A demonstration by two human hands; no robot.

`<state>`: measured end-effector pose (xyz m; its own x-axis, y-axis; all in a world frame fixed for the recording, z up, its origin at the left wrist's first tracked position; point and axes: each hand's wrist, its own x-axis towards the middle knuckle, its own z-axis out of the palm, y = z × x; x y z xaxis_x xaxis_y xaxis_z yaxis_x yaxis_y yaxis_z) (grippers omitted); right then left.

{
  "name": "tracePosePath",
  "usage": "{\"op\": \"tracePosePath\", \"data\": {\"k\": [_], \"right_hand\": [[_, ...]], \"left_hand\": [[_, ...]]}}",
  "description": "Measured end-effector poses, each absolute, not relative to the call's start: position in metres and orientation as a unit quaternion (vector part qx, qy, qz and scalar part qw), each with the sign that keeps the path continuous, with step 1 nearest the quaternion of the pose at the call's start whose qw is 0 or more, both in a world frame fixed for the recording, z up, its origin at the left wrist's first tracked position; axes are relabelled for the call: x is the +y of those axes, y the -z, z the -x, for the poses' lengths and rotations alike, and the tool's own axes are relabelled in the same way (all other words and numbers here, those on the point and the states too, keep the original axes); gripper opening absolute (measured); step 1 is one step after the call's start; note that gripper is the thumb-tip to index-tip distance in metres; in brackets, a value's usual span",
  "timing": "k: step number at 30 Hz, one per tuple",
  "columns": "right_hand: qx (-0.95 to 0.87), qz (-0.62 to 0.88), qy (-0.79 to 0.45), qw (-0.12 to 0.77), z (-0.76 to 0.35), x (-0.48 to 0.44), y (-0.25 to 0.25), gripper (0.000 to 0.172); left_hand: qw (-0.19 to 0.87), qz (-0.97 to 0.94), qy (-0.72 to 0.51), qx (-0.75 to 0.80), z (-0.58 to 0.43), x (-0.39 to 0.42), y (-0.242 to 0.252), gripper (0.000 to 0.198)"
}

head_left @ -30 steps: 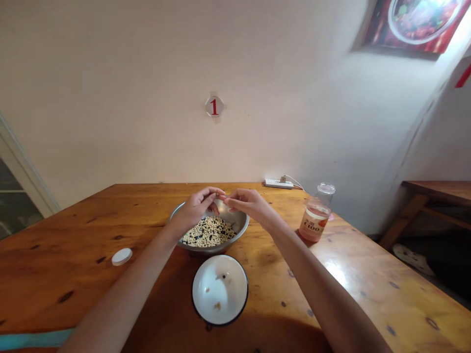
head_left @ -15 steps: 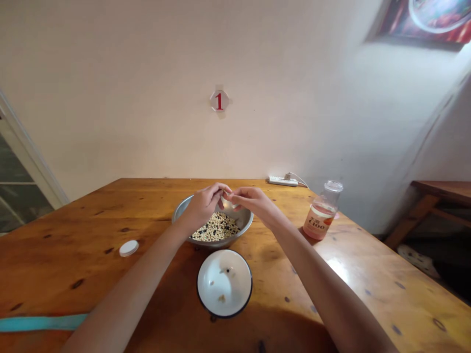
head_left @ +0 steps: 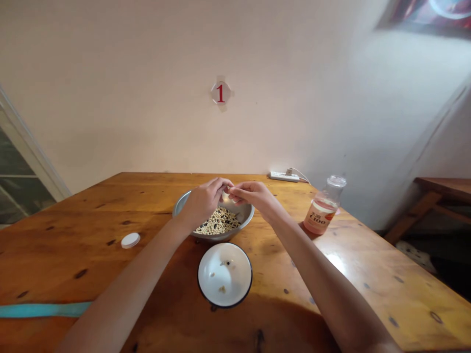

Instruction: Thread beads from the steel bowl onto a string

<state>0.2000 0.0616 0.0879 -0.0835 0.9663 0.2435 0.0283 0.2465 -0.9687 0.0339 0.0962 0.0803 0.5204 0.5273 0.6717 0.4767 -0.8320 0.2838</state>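
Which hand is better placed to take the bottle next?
Right, probably. The right hand is over the metal bowl's right side, nearer the bottle; the left hand would have to cross it.

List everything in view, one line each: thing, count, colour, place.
Table: one, brown wood, foreground.
Steel bowl: one, silver, table centre.
Beans: many, pale and dark, in steel bowl.
Enamel bowl: one, white, dark rim, nearer than steel bowl.
Bottle: one, clear, orange label, table right.
Lid: one, white, table left.
Power strip: one, white, far edge.
Number sign: one, red 1, wall.
Strip: one, turquoise, near left edge.
Left hand: one, above steel bowl, fingertips pinched.
Right hand: one, above steel bowl, fingertips touching the left's.
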Motion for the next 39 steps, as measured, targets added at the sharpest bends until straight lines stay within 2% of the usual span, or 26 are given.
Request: {"op": "tracePosePath", "data": {"k": [10,20,26,29,35,39], "right_hand": [[-0.576,0.440,-0.443,0.527,-0.1986,0.0615,-0.0883,0.014],[-0.582,0.427,-0.445,0.530,-0.2003,0.0622,-0.0870,0.016],[-0.582,0.431,-0.441,0.530,-0.1990,0.0636,-0.0865,0.019],[-0.573,0.433,-0.447,0.534,-0.1985,0.0650,-0.0859,0.019],[-0.570,0.421,-0.456,0.538,-0.1985,0.0647,-0.0855,0.014],[-0.575,0.416,-0.453,0.540,-0.1980,0.0634,-0.0850,0.014]], "left_hand": [[-0.105,-0.878,-0.354,0.306,-0.0330,0.0918,-0.0824,0.023],[-0.144,-0.875,-0.355,0.295,-0.0334,0.0923,-0.0804,0.022],[-0.205,-0.867,-0.352,0.288,-0.0347,0.0924,-0.0788,0.024],[-0.187,-0.869,-0.353,0.292,-0.0348,0.0930,-0.0776,0.024],[-0.029,-0.870,-0.391,0.300,-0.0361,0.0950,-0.0776,0.024],[-0.015,-0.870,-0.394,0.295,-0.0366,0.0948,-0.0788,0.024]]}}
